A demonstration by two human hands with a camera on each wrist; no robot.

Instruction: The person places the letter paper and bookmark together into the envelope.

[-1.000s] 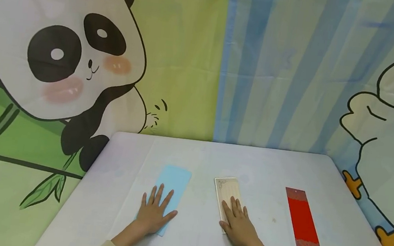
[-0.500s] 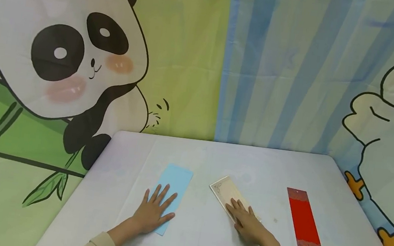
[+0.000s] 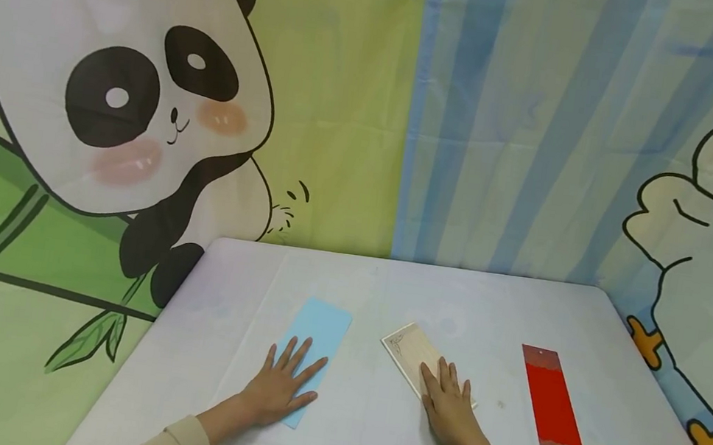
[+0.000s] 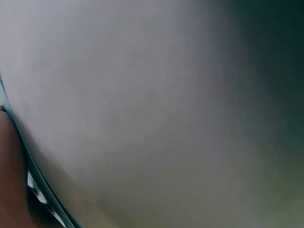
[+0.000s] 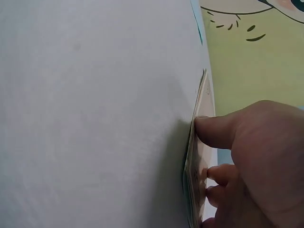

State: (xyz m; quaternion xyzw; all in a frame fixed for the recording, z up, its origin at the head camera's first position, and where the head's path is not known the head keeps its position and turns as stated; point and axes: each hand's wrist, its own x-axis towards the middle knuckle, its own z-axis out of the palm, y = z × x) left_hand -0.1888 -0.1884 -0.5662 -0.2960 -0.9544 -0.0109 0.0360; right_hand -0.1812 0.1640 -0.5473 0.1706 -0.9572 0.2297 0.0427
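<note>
On the white table, my left hand [image 3: 277,389] lies with spread fingers over a light blue paper strip [image 3: 326,320]. Part of the same hand [image 4: 10,180] shows at the lower left of the left wrist view, against a dark teal edge. My right hand [image 3: 452,412] rests with extended fingers on the lower end of a beige card stack [image 3: 413,344], which has an ornament in one corner and lies at a slant. In the right wrist view the thumb touches the thin layered stack's edge [image 5: 192,156], with other fingertips on its face. The lower end is partly hidden.
A red strip [image 3: 555,410] with patterned ends and a small hole lies on the right of the table [image 3: 389,286]. Behind stands a printed cloth with a panda [image 3: 114,185] and blue stripes. Black wrist devices show at the bottom edge.
The beige card stack has turned, its top swinging left. My right hand moved with it, then shifted its fingers on it. My left hand has barely moved.
</note>
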